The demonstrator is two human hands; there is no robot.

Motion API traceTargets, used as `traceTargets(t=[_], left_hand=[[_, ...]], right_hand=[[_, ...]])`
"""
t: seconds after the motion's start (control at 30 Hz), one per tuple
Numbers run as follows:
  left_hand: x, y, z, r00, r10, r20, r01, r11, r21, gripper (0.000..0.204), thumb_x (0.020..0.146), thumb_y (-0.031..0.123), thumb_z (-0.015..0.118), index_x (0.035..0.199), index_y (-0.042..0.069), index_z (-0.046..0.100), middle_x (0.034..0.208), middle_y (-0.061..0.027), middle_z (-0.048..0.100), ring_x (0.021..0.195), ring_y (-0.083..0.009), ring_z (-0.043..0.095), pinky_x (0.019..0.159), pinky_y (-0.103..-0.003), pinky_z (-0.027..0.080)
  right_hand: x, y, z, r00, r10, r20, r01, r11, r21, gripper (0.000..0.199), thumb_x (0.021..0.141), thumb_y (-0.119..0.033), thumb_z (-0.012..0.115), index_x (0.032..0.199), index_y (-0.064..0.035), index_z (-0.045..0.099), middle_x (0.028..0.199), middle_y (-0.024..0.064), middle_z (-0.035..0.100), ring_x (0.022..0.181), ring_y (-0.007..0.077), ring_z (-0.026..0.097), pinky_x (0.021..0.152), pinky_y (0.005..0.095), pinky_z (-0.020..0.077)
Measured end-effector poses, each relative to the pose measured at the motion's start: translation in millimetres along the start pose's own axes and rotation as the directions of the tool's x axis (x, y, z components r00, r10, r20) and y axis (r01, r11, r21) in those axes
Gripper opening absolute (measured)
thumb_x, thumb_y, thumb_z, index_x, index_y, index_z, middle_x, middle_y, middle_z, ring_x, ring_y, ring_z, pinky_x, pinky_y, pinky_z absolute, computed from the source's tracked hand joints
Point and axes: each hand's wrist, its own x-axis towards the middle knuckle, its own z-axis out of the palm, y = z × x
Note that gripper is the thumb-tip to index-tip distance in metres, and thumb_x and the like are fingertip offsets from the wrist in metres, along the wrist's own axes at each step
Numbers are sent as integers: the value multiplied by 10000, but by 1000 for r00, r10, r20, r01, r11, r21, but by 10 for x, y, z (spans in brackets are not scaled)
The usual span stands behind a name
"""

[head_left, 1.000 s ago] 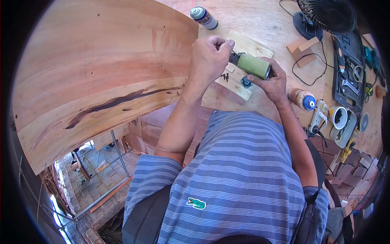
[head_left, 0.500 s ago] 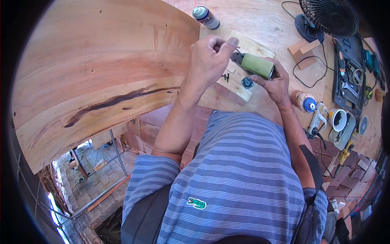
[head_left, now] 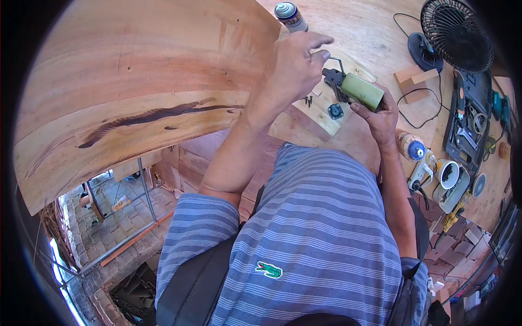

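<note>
The work in hand looks like tightening or loosening a fastener on a small power tool: the right hand is wrapped firmly around an olive-green cylindrical tool body with a black metal head, holding it tilted just above a pale rectangular plywood offcut on the big wooden workbench. The left hand sits at about ten o'clock from that tool, loosely curled with the forefinger stretched out, pinching a thin bent metal key whose short leg points down to the black head – it appears to touch it, though whether the tip is seated in a screw is too small to tell. So the tool lies at four o'clock from the left hand, touching it only through the key, and fully inside the right fist. My judgement is that the step is mid-way: the key is at the head and the next move calls for a steady turn of the left wrist while the right keeps the body from rolling. Just below the tool, at six o'clock, a small round black knob-like part rests on the offcut, and a few dark screws lie at eight o'clock – near, not touching. A spray can with a grey cap stands at twelve o'clock from the left hand; a black desk fan is well apart at two o'clock.
</note>
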Motion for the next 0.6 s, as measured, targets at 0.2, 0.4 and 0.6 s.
traceTargets(t=[0.2,0.4,0.6], left_hand=[[-34,7,44,982,37,184,-39,999,7,176,930,18,668,1066,13,781,930,-153,765,823,-241,753,723,-350,582],[34,-2,26,942,219,252,-257,958,127,232,900,-69,632,1033,47,783,899,-166,747,831,-308,746,741,-366,593],[50,-131,137,908,409,-88,-418,901,-120,198,943,-9,645,1080,43,778,835,-114,741,751,-244,730,688,-335,572]], right_hand=[[-8,-30,17,999,33,0,-33,999,-13,612,776,44,890,1311,27,593,1201,123,704,1122,201,687,1005,348,563],[-26,-87,20,998,49,24,-49,999,-11,613,775,42,891,1312,25,596,1191,114,704,1114,193,685,999,348,565],[-21,-60,22,999,27,44,-27,1000,-15,606,775,36,893,1306,23,603,1196,113,705,1118,193,684,994,350,567]])
